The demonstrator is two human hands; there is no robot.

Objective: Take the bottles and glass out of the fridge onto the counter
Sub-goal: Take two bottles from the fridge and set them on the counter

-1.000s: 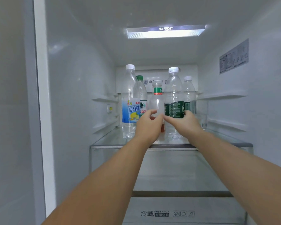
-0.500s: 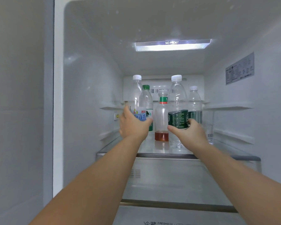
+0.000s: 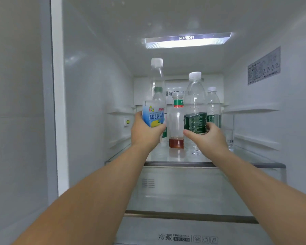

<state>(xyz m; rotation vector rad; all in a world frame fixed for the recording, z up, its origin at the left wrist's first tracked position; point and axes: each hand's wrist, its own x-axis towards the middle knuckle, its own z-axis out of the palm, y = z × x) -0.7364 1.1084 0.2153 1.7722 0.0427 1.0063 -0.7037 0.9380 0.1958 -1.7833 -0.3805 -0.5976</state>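
Clear plastic blue-label bottle (image 3: 153, 117) with a white cap is in the left hand (image 3: 146, 134), fingers and thumb curled round its lower half, just under the label. Its cap sits higher than every other cap; its base is hidden behind the hand, so cannot tell whether it touches the shelf (image 3: 166, 157). Right hand (image 3: 209, 137) grips the green-label bottle (image 3: 194, 121), thumb on the bottle's left side, fingers wrapped round the right side at the label's lower edge. That bottle is upright, white cap, and looks to be standing on the glass shelf. Between the two held bottles stands a small bottle (image 3: 176, 121) with a band of amber liquid at the bottom and a green and red neck label, touched by neither hand. Behind the blue-label bottle, a green-cap bottle (image 3: 158, 96), mostly covered. Behind the green-label bottle to the right, a white-cap bottle (image 3: 213, 106) with a green label, upright. Far right on the same shelf, near the wall, a clear glass (image 3: 229, 133), upright, barcode sticker low on it. All of this is inside the fridge (image 3: 95, 85), both arms reaching in. Lit strip light (image 3: 186, 40) on the ceiling reads NO FROST. Printed sticker (image 3: 263, 66) on the right wall. Drawer (image 3: 182, 234) marked FRESHBOX below.
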